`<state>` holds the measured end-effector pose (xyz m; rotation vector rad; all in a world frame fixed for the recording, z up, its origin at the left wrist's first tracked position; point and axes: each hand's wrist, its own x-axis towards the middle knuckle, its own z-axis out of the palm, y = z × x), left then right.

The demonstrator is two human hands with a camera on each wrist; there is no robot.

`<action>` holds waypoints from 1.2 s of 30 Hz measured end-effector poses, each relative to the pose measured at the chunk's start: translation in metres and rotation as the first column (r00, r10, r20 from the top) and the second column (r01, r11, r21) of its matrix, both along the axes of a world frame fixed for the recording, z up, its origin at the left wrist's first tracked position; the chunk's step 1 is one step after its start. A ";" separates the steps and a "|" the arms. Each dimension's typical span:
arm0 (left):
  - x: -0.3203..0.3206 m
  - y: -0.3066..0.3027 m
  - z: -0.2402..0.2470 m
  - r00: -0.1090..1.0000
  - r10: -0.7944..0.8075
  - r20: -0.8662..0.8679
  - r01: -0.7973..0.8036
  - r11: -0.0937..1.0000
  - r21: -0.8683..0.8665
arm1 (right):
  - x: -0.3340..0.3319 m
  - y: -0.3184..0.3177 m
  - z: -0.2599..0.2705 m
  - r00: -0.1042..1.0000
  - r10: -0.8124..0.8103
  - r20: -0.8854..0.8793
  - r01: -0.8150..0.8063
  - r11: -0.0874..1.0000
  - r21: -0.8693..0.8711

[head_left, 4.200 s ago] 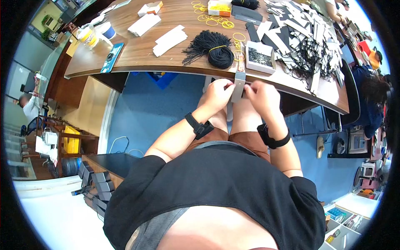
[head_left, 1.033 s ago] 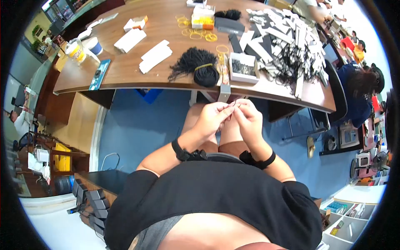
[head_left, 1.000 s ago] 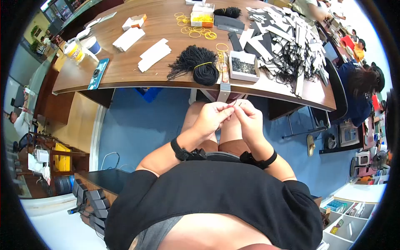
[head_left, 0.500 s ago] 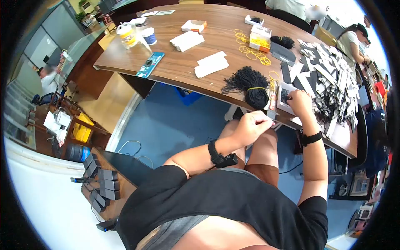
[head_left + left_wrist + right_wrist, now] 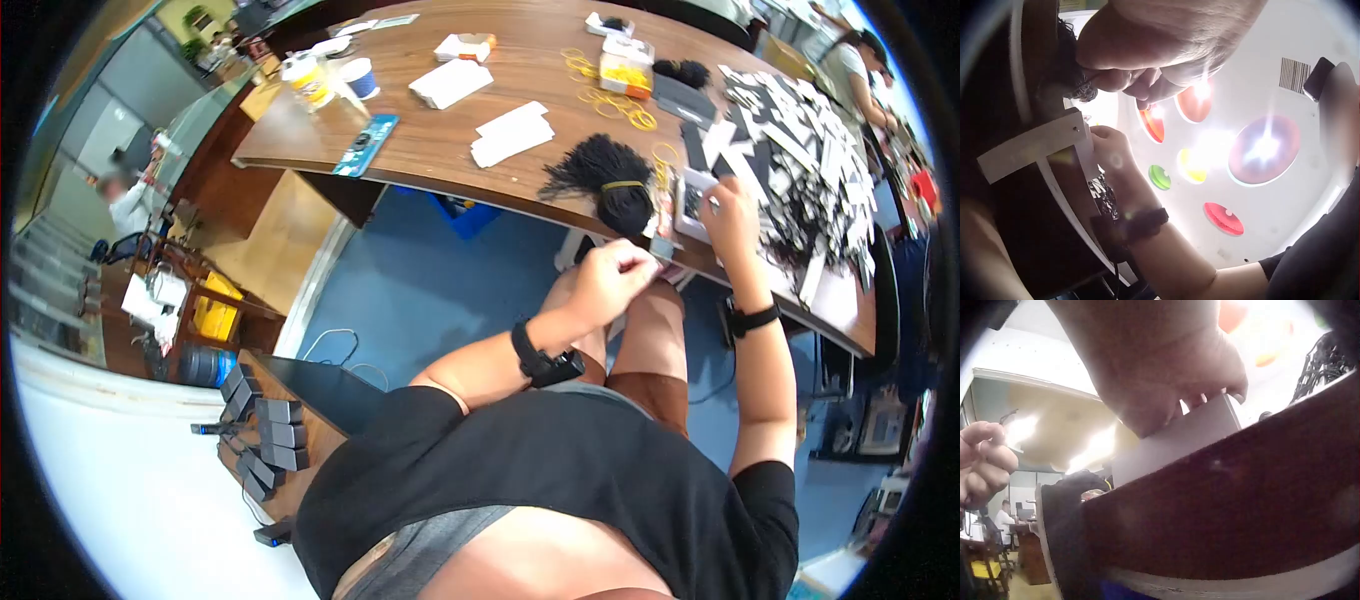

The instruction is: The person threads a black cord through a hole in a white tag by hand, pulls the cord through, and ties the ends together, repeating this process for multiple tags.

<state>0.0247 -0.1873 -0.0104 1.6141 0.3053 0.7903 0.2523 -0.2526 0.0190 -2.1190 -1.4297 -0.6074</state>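
Two hands are at work along the near edge of one wood-grain table (image 5: 425, 145). The left hand (image 5: 608, 287), fingers curled, pinches one thin dark strand (image 5: 1009, 415) just off that edge, beside a grey plate (image 5: 661, 248) that juts out from it. The right hand (image 5: 733, 217) dips its fingers into a white open-topped box (image 5: 1166, 447) of smooth, straight walls; whether they grasp anything inside cannot be told.

Two black cord bundles lie left and far of that box: a near bundle (image 5: 625, 207), coiled at one end, frayed at the other and bound by one yellow band, and a far bundle (image 5: 682, 72). One carton (image 5: 638, 88), orange and white, holds yellow rubber bands. To the right spreads a heap of flat white and black strips (image 5: 795, 150), too many to count. Far left stand two cups (image 5: 360, 78); their printing is too small to read.
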 end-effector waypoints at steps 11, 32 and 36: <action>-0.005 -0.006 0.002 0.994 -0.054 -0.093 0.047 0.996 -0.073 | 0.009 0.001 -0.012 0.990 -0.122 -0.073 0.121 0.993 -0.014; -0.007 -0.003 0.007 0.999 -0.024 0.041 0.032 0.980 -0.198 | -0.099 -0.060 0.024 -0.317 0.512 -0.799 0.025 0.846 0.532; -0.011 -0.010 0.018 0.992 -0.071 0.103 0.092 0.971 -0.222 | -0.107 -0.068 0.028 -0.560 0.492 -0.667 0.032 0.817 0.576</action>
